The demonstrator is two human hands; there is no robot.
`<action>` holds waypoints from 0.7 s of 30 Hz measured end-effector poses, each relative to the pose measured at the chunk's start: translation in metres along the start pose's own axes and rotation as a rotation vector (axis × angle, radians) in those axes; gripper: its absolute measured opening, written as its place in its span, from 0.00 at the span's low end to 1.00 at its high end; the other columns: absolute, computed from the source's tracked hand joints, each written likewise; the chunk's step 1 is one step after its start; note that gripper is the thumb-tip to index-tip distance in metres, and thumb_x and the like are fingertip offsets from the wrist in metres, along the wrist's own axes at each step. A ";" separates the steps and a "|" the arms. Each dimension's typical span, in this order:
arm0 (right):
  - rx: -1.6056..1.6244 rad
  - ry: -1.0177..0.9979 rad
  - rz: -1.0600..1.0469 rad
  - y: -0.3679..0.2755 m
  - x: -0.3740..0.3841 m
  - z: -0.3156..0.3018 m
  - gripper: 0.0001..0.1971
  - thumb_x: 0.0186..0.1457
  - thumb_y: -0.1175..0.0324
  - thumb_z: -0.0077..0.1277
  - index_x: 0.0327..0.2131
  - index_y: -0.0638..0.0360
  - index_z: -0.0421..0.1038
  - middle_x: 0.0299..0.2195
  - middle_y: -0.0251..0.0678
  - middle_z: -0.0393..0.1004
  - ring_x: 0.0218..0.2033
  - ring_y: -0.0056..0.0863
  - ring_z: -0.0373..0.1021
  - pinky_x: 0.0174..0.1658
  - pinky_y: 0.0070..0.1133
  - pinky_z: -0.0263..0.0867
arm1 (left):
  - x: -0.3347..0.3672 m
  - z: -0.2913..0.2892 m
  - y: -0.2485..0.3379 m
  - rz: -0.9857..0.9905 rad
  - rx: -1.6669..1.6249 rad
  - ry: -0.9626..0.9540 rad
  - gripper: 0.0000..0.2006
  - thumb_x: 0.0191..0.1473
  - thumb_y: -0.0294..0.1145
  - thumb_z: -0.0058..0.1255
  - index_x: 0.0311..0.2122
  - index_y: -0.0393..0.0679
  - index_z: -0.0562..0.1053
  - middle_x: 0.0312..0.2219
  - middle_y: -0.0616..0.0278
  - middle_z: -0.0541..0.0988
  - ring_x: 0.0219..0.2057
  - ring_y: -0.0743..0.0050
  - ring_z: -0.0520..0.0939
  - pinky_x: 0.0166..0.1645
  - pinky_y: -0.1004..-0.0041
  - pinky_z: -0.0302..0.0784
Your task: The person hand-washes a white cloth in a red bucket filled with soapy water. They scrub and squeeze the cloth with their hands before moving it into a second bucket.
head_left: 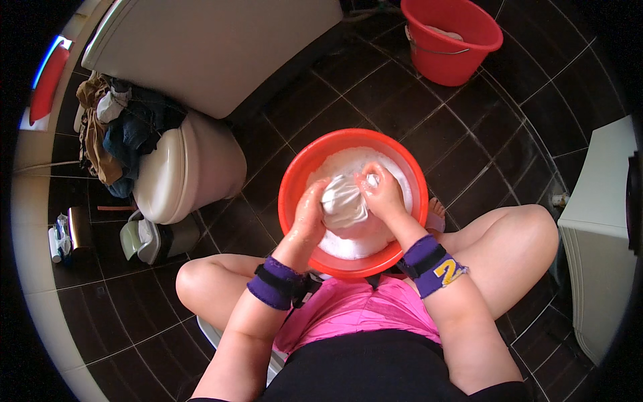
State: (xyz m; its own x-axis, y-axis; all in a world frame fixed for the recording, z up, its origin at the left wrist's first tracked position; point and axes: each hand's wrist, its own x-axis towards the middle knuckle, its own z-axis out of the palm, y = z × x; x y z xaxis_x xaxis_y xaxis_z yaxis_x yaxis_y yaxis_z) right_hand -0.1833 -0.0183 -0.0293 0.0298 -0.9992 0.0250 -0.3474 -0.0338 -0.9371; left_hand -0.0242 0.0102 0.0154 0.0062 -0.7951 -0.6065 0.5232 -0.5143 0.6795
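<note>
A white cloth [344,203] is stretched between my two hands above soapy water in a red basin [289,191]. My left hand [310,211] is closed on the cloth's left edge. On the other side my right hand [386,194] grips it, with a small white bunch poking out between thumb and fingers. White suds [348,246] cover much of the water below. The exact kind of cloth cannot be made out. Purple bands circle both my wrists.
A red bucket [450,57] with a wire handle stands at the far right on dark floor tiles. Clothes [127,137] are heaped on a toilet [201,161] at the left. A small bin [161,240] stands below it. A pale appliance [598,221] is at the right.
</note>
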 end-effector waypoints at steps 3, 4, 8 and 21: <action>0.270 -0.101 0.132 0.007 -0.006 0.003 0.24 0.52 0.44 0.45 0.45 0.48 0.69 0.33 0.42 0.73 0.33 0.36 0.72 0.35 0.29 0.67 | 0.000 -0.007 0.021 0.185 -0.035 -0.067 0.05 0.53 0.34 0.44 0.29 0.45 0.68 0.27 0.66 0.72 0.32 0.77 0.73 0.40 0.75 0.67; 0.271 -0.103 0.133 0.004 -0.002 -0.002 0.24 0.52 0.44 0.45 0.45 0.48 0.69 0.33 0.42 0.73 0.33 0.36 0.72 0.35 0.29 0.67 | -0.003 -0.008 0.027 0.249 0.015 -0.107 0.05 0.52 0.33 0.45 0.29 0.45 0.68 0.26 0.67 0.71 0.32 0.77 0.72 0.40 0.76 0.66; 0.513 -0.708 0.873 0.013 0.007 -0.013 0.38 0.52 0.31 0.29 0.46 0.56 0.69 0.26 0.36 0.71 0.25 0.22 0.61 0.27 0.19 0.58 | -0.005 -0.025 0.035 0.276 0.021 -0.289 0.06 0.50 0.34 0.44 0.29 0.44 0.67 0.28 0.63 0.72 0.34 0.71 0.73 0.41 0.72 0.69; 0.282 -0.357 -0.134 -0.037 0.017 -0.027 0.16 0.58 0.60 0.44 0.26 0.63 0.72 0.22 0.37 0.68 0.25 0.27 0.65 0.32 0.22 0.60 | -0.014 -0.041 0.036 0.182 0.727 -0.340 0.31 0.38 0.25 0.46 0.54 0.45 0.61 0.42 0.60 0.71 0.44 0.68 0.71 0.48 0.73 0.67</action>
State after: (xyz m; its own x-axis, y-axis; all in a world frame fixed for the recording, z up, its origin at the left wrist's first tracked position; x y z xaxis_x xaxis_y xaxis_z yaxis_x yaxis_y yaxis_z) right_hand -0.1952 -0.0350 0.0150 0.3946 -0.9156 0.0768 -0.0522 -0.1058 -0.9930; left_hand 0.0295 0.0158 0.0311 -0.2816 -0.8800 -0.3825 -0.1443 -0.3553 0.9236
